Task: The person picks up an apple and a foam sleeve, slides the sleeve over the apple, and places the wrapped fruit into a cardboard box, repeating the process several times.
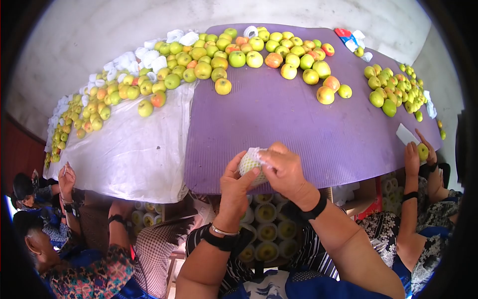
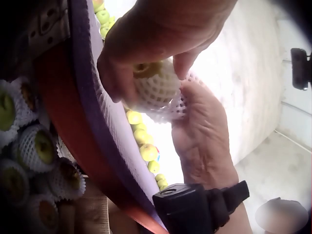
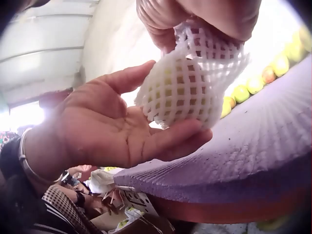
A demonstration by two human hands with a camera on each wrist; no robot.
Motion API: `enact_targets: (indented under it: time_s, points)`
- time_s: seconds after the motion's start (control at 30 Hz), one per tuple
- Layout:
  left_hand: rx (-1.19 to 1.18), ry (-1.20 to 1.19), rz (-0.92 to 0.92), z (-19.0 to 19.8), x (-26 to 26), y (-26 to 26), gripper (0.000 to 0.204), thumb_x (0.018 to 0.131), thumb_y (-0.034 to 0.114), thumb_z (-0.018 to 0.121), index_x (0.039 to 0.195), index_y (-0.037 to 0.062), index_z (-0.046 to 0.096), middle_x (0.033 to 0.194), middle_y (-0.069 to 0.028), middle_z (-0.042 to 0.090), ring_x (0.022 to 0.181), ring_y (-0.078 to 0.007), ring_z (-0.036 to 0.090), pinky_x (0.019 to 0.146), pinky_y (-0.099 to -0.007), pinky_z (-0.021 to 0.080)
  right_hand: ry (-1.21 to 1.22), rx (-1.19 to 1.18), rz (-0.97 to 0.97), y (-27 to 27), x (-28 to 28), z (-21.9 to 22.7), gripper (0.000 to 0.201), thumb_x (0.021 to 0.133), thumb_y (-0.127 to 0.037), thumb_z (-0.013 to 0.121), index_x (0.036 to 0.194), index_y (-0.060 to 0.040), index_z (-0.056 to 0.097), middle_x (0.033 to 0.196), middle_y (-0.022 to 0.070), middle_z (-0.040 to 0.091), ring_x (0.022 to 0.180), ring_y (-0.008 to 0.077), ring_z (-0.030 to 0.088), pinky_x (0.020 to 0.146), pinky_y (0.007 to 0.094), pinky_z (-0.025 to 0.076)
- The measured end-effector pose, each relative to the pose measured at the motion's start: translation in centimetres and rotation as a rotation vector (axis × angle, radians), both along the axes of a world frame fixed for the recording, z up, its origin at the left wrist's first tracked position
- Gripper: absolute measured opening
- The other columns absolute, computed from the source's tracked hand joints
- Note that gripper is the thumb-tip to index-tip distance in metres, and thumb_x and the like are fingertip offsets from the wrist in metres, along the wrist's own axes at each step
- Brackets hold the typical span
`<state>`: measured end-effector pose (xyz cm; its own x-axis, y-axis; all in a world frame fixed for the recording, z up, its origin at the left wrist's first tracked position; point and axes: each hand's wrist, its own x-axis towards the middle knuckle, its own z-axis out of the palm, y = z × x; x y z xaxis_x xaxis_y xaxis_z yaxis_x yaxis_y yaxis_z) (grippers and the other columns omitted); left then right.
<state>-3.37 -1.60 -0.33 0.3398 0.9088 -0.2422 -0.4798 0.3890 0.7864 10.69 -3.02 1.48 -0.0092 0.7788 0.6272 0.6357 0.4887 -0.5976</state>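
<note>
1. Purple matting is covering the long table in front of you, with a white sheet lying over its left part and pale wall behind.
2. You are holding a net-wrapped apple at the near edge of the mat, just above it, between both hands.
3. Your left hand is cupping the apple from below: in the right wrist view the palm is lying open, the fingers are curving lightly under the white foam net, and the thumb is standing up beside it.
4. Your right hand is coming down on the apple from above, its fingertips pinching the top edge of the net.
5. Loose apples, green, yellow and red-blushed, are lying in heaps along the far side of the table, with spare foam nets piled behind them.
6. Wrapped apples are sitting in rows below the table edge, under your forearms.
7. Other people are sitting on both sides of you; on the right, another person's hand is holding a small green apple.
</note>
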Motion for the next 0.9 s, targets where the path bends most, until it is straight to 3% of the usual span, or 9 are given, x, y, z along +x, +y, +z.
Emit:
enact_targets:
  time_s: [0.1, 0.2, 0.4, 0.63, 0.67, 0.83, 0.9]
  points:
    - [-0.019, 0.028, -0.024, -0.2, -0.2, 0.0, 0.049, 0.082, -0.001, 0.054, 0.129, 0.0036, 0.039, 0.115, -0.0114, 0.054, 0.102, -0.0216, 0.056, 0.079, -0.0366, 0.052, -0.160, 0.143, -0.041, -0.2, -1.2, 0.3, 0.028, 0.062, 0.002, 0.061, 0.089, -0.0025, 0.062, 0.067, 0.0081, 0.050, 0.059, 0.0254, 0.051, 0.053, 0.0334, 0.041]
    - [-0.099, -0.045, 0.008, 0.3, -0.5, 0.2, 0.047, 0.084, 0.001, 0.054, 0.128, 0.0029, 0.040, 0.114, -0.0107, 0.054, 0.098, -0.0185, 0.057, 0.073, -0.0298, 0.052, -0.168, 0.311, -0.037, 0.6, -1.9, 0.6, 0.026, 0.063, -0.003, 0.062, 0.089, -0.0027, 0.063, 0.067, 0.0064, 0.049, 0.060, 0.0228, 0.051, 0.052, 0.0334, 0.039]
    - [-0.070, -0.242, 0.070, -0.1, -1.2, 0.9, 0.046, 0.087, 0.006, 0.048, 0.131, 0.0029, 0.034, 0.117, -0.0126, 0.052, 0.101, -0.0223, 0.056, 0.078, -0.0349, 0.051, -0.235, 0.272, -0.014, -0.1, -2.7, 0.6, 0.028, 0.067, -0.006, 0.060, 0.095, -0.0042, 0.064, 0.074, 0.0044, 0.050, 0.065, 0.0213, 0.050, 0.056, 0.0330, 0.036]
    - [0.026, -0.442, -0.098, 0.5, -1.6, 1.0, 0.046, 0.087, 0.018, 0.048, 0.128, 0.0014, 0.037, 0.121, -0.0122, 0.050, 0.112, -0.0253, 0.048, 0.096, -0.0396, 0.038, -0.275, 0.228, -0.024, -0.3, -2.8, 0.3, 0.026, 0.070, -0.009, 0.058, 0.096, -0.0050, 0.064, 0.078, 0.0044, 0.050, 0.068, 0.0208, 0.050, 0.059, 0.0337, 0.036]
    - [0.076, -0.430, -0.123, 0.5, -1.5, 0.9, 0.046, 0.088, 0.024, 0.047, 0.127, 0.0002, 0.038, 0.121, -0.0116, 0.049, 0.116, -0.0260, 0.045, 0.101, -0.0398, 0.034, -0.307, 0.218, -0.008, -0.5, -2.9, 0.3, 0.024, 0.071, -0.009, 0.058, 0.094, -0.0053, 0.064, 0.079, 0.0044, 0.050, 0.069, 0.0213, 0.050, 0.060, 0.0344, 0.037]
    - [0.021, -0.545, -0.122, -0.3, -1.4, 1.3, 0.052, 0.091, 0.036, 0.043, 0.129, 0.0008, 0.037, 0.127, -0.0131, 0.046, 0.118, -0.0279, 0.043, 0.102, -0.0417, 0.031, -0.288, 0.278, 0.032, -0.8, -3.5, 0.8, 0.017, 0.070, -0.007, 0.060, 0.087, -0.0058, 0.064, 0.083, 0.0046, 0.052, 0.073, 0.0230, 0.051, 0.066, 0.0358, 0.038]
    - [-0.017, -0.603, -0.095, 0.1, -1.4, 1.2, 0.054, 0.092, 0.040, 0.042, 0.129, 0.0009, 0.037, 0.129, -0.0136, 0.044, 0.119, -0.0284, 0.042, 0.102, -0.0422, 0.031, -0.215, 0.363, 0.029, -0.7, -3.2, 0.9, 0.018, 0.064, -0.006, 0.068, 0.080, -0.0080, 0.063, 0.081, 0.0036, 0.054, 0.072, 0.0219, 0.052, 0.066, 0.0342, 0.038]
